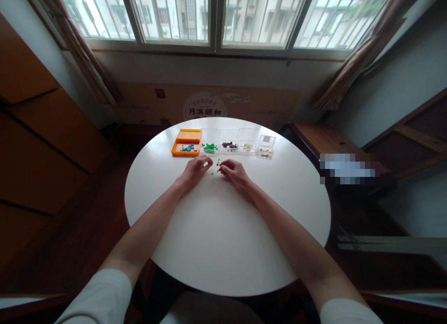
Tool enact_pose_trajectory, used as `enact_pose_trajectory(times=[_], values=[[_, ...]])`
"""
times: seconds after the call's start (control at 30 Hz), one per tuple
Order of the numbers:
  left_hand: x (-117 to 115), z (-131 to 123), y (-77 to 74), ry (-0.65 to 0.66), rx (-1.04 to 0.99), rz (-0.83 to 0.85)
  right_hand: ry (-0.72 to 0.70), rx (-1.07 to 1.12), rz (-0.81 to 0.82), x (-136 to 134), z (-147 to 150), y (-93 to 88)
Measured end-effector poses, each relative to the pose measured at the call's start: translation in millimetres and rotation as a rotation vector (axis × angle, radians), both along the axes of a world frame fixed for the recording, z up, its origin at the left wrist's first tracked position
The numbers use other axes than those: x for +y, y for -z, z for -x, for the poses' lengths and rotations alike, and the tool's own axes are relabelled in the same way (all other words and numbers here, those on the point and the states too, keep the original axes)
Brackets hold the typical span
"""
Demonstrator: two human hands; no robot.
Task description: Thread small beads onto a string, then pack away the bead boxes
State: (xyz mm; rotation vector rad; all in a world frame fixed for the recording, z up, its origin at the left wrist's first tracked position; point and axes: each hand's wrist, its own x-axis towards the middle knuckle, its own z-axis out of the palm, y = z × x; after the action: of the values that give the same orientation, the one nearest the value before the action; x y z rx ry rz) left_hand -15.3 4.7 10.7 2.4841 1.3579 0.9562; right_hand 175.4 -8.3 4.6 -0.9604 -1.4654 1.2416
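Note:
Both hands work above the white table, just in front of a row of small boxes. My left hand (pixel 198 169) is on the left, thumb and forefinger curled together in a pinch; anything between the tips is too small to make out. Facing it, my right hand (pixel 234 171) has its fingertips pressed together beside a tiny green piece (pixel 218 171); whether it grips anything is unclear. In the gap between the hands lie a dark piece (pixel 217 164) and a bluish piece (pixel 218 160). Another green piece (pixel 212 173) rests a little nearer to me.
Behind my hands stand an open orange box (pixel 176 152) with blue pieces (pixel 188 148) and clear boxes with green pieces (pixel 210 147), dark brown pieces (pixel 229 145) and cream pieces (pixel 247 146). A smaller lidded box (pixel 267 141) ends the row. The round table (pixel 223 249) has a curved edge.

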Motion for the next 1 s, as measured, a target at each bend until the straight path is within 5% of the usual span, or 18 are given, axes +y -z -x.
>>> enact_pose_trajectory(times=[0.33, 1.0], values=[[-7, -17, -1.7, 0.149, -0.144, -0.056, -0.003, -0.03, -0.027, 2, -1, 0.7], [-13, -18, -7.2, 0.1, -0.083, -0.108, 0.014, -0.051, -0.039, 1, -3, -2.7]])
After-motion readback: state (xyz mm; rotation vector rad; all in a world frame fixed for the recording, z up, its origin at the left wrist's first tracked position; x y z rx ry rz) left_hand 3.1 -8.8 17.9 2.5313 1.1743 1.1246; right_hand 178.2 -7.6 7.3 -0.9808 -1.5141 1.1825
